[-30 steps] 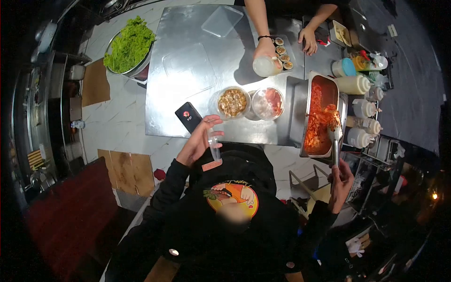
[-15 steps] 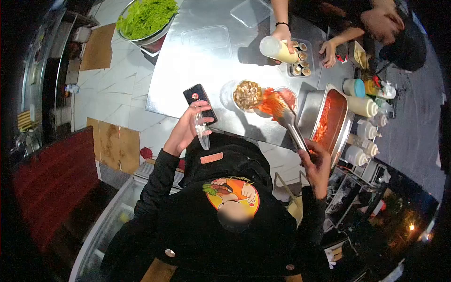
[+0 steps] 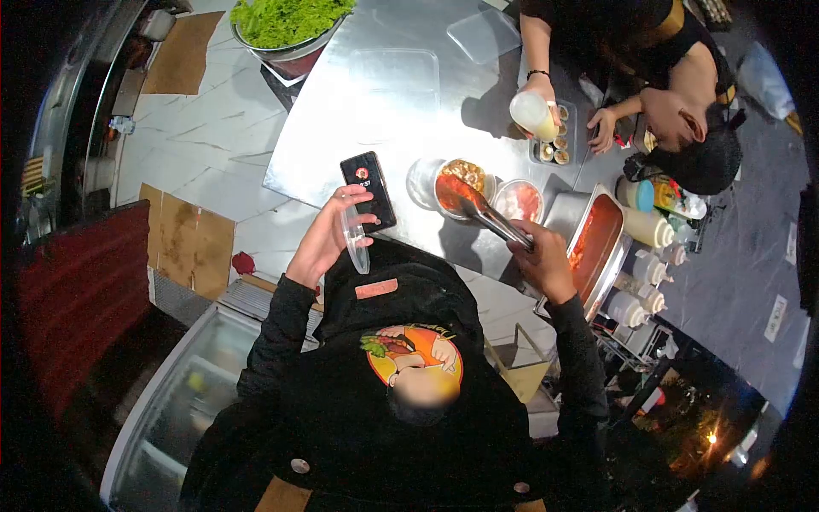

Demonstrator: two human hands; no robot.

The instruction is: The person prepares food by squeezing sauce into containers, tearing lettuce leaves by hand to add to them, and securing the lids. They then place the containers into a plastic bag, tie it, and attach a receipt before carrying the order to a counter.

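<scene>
My left hand (image 3: 322, 239) holds a clear plastic lid (image 3: 355, 247) by its edge, tilted upright, close to a dark phone (image 3: 367, 175) lying at the table's edge. My right hand (image 3: 548, 263) is closed around metal tongs (image 3: 502, 227). Their tips reach into a round container of brown food (image 3: 466, 173), where red saucy food (image 3: 450, 193) sits at the tips. Beside it stands a second round container (image 3: 519, 203) with pinkish-red contents. A deep steel pan (image 3: 565, 213) of red sauced food is just right of my right hand.
Across the steel table (image 3: 384, 119), another person's hand (image 3: 539, 87) tips a squeeze bottle (image 3: 531, 115) over a tray of rolls (image 3: 560, 156). Several sauce bottles (image 3: 647, 227) line the right side. A bowl of lettuce (image 3: 290, 21) stands at the far left corner.
The tongs have moved left with the red food, from between the two round containers into the left one. My left hand still holds the lid. The whole view has shifted slightly.
</scene>
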